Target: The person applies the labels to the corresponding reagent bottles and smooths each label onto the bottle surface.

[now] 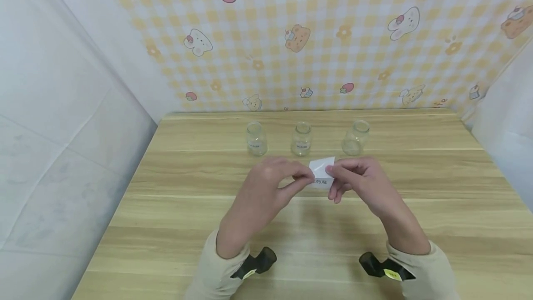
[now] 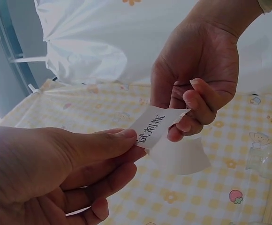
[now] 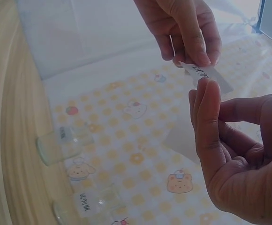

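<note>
Between both hands is a small white paper label [image 2: 154,123] with black handwritten characters. My left hand [image 1: 266,189] pinches its left end between thumb and forefinger. Thumb and fingers of my right hand [image 1: 364,182] pinch the other end. A folded-back white sheet [image 1: 321,165], apparently the label's backing paper, stands up behind the lettering; in the left wrist view it hangs below the label. Beyond the hands stand three clear glass jars: the left jar [image 1: 256,138] and the middle jar [image 1: 301,138] bear similar labels, while none shows on the right jar [image 1: 356,138].
The wood-grain table [image 1: 166,226] ends at a yellow checked cloth backdrop [image 1: 258,50] with cartoon prints. White sheeting [image 1: 62,128] hangs at the left side. A black wrist camera [image 1: 260,260] sits on each sleeve.
</note>
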A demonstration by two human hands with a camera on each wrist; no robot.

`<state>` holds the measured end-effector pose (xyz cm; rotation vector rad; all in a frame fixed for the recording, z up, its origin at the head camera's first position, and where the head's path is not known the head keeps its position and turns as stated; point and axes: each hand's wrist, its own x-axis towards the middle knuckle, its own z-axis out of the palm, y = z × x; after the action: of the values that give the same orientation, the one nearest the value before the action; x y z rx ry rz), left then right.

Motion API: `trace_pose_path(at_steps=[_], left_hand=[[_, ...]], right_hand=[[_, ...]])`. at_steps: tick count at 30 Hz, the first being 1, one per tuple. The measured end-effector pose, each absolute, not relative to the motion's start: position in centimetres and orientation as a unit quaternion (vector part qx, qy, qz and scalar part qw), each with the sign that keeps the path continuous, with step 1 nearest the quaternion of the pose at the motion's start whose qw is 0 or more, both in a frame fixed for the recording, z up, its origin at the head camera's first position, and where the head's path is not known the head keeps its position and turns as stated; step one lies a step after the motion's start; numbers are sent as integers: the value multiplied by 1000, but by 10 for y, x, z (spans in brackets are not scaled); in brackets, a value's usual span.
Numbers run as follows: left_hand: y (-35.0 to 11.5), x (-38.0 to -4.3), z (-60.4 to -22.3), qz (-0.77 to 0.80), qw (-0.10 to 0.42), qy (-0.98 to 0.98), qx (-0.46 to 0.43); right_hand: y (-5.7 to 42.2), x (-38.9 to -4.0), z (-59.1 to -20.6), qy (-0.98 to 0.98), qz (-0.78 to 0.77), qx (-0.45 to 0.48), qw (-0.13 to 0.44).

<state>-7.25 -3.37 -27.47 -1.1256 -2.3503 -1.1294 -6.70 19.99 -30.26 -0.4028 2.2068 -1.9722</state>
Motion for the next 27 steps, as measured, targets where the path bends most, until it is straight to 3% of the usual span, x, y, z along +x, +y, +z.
trace_pose_path(at_steps=[20, 27], left_hand=[[-34, -72, -273, -395, 160, -821, -380], [-35, -71, -273, -399, 161, -823, -371]], right_hand=[[197, -75, -312, 737, -662, -105, 86], [189, -82, -333, 762, -621, -115, 143]])
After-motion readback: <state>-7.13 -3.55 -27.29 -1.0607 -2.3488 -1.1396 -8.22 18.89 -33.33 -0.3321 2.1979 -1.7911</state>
